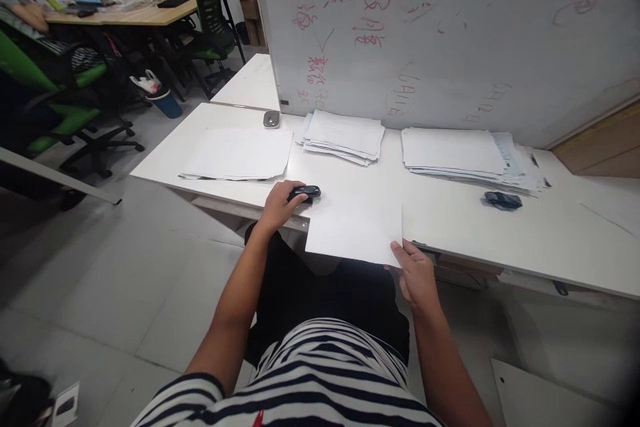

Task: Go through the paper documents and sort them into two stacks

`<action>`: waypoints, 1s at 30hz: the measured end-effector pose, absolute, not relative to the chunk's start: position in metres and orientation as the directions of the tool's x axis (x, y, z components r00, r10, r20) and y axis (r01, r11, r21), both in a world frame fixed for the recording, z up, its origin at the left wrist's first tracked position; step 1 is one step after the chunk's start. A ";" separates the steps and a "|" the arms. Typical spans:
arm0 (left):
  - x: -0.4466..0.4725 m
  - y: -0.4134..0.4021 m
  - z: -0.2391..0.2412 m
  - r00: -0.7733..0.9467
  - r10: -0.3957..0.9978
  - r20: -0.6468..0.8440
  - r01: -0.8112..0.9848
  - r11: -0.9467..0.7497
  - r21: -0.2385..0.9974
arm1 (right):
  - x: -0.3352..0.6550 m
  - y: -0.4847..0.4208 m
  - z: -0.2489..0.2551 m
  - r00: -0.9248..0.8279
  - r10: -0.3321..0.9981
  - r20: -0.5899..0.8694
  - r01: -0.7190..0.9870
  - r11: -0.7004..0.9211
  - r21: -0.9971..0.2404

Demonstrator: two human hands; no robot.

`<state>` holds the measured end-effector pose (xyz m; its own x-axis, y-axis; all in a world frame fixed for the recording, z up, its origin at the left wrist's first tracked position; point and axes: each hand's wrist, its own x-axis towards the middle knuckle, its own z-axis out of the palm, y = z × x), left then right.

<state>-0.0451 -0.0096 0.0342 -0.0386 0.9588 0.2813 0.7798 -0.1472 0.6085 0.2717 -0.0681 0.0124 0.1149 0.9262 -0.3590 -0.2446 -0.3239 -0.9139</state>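
My left hand [281, 205] is wrapped round a black stapler [311, 191] near the front edge of the white desk [230, 121]. The stapler is at the upper left corner of a white sheet of paper [353, 227]; whether its jaws grip the corner I cannot tell. Thumb on top, my right hand [416, 272] pinches the sheet's lower right corner. The sheet lies partly over the desk and juts out past its edge above my lap. Whether it is one sheet or several does not show.
Behind the sheet lie a left paper pile [240, 152], a middle stack [345, 133] and a right stack [455, 150]. A small silvery case [271, 119] and a dark folded object [503, 200] rest on the desk. A whiteboard [440, 47] stands along its back. A person's arm [30, 15] shows far left.
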 end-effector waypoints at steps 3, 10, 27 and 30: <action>-0.045 -0.009 0.034 -0.019 0.958 0.286 0.788 -0.162 0.594 | 0.274 -0.067 0.012 0.109 0.928 -0.356 -0.250 -0.321 -0.913; -0.045 -0.008 0.035 0.004 0.957 0.290 0.796 -0.179 0.578 | 0.275 -0.064 0.011 0.080 0.937 -0.339 -0.265 -0.308 -0.914; -0.045 -0.007 0.042 0.042 0.968 0.248 0.812 -0.177 0.556 | 0.274 -0.063 0.011 0.064 0.944 -0.323 -0.260 -0.296 -0.919; -0.045 -0.008 0.047 0.051 0.980 0.193 0.823 -0.151 0.547 | 0.273 -0.065 0.011 0.075 0.942 -0.327 -0.260 -0.299 -0.918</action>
